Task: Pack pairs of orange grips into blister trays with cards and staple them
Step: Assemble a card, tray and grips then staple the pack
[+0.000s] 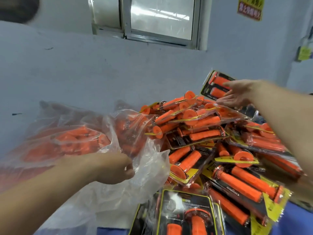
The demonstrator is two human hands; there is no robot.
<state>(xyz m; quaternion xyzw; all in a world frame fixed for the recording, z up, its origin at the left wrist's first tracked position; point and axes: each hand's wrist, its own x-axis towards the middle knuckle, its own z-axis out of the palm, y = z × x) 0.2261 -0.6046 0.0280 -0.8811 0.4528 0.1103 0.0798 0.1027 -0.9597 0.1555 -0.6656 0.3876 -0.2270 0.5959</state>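
Dozens of finished blister packs (211, 133) lie heaped on the blue table (299, 221). Each is a clear, glossy moulded shell over a black-and-yellow card, with two matte orange cylinders inside, flanged at one end. The heap is loose and slanting, which suggests packs are dropped there as they are done rather than stacked.

The left hand (115, 168) has its fingers curled into the thin, crinkled film of a clear plastic bag (145, 167), pinching it near the mouth, probably to hold it open or draw it closer. Through the cloudy film show loose orange grips (74, 141), the stock not yet packed.

The right hand (237, 94) reaches over the far top of the heap, fingers straight and spread, closed on nothing. Just beside its thumb one blister pack (214, 85) stands tilted on edge; whether the thumb touches it cannot be told. The open hand suggests the pack is being let go onto the heap.
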